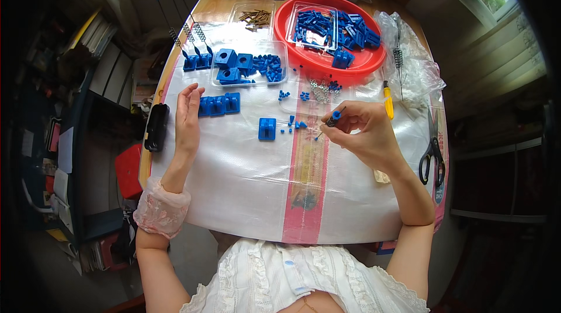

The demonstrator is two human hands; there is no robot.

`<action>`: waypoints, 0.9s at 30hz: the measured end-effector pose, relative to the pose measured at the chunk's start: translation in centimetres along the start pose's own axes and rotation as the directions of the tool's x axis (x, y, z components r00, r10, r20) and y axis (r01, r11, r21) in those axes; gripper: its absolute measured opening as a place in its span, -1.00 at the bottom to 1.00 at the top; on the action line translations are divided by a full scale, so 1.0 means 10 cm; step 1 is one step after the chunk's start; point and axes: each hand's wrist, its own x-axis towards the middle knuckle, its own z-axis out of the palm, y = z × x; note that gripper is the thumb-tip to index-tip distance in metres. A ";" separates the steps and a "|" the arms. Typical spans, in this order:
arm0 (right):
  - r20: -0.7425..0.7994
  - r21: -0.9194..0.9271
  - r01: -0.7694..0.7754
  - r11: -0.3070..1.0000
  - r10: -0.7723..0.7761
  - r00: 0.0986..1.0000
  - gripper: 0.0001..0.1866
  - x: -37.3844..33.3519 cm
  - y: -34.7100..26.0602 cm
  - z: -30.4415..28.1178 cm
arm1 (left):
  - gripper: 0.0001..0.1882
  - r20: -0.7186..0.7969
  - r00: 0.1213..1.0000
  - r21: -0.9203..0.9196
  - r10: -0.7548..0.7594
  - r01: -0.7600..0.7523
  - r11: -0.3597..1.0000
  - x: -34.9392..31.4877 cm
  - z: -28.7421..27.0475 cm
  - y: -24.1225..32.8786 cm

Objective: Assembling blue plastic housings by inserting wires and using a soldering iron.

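Note:
My right hand (365, 135) pinches a short thin rod (332, 120) with a dark coil and a small blue piece on it; the fingers hide part of it. My left hand (188, 117) holds nothing, its fingers stretched out beside a short row of blue plastic blocks (216, 105). Between the hands, a single blue block (267, 129) lies on the sheet. Just right of it are several small blue cone-shaped pieces (300, 125). Farther back lie a cluster of small metal nuts (320, 91) and more tiny blue bits (304, 96).
A clear tray (248, 84) holds blue cubes and small parts. Behind it sits a tray of brass-coloured pins (255, 19). A red basin (377, 59) carries many blue pieces. Spring-topped blue stands (197, 61), black scissors (432, 158), a yellow-handled tool (388, 101) and a black case (156, 128) lie around.

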 end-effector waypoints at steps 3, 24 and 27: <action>0.002 0.009 -0.002 1.000 0.002 1.000 -0.91 0.00 0.00 0.00 | -0.39 -0.012 0.999 -0.031 -0.031 0.030 0.999 -0.02 0.12 0.01; 0.014 -0.006 0.004 1.000 -0.004 1.000 -0.92 -0.01 0.01 0.01 | -0.50 -0.097 0.973 -0.139 0.210 -0.222 0.965 -0.10 0.22 0.31; 0.017 -0.022 0.008 1.000 -0.008 1.000 -0.91 -0.01 -0.01 0.02 | -0.57 -0.040 0.936 -0.157 0.350 -0.352 0.923 -0.26 0.32 0.61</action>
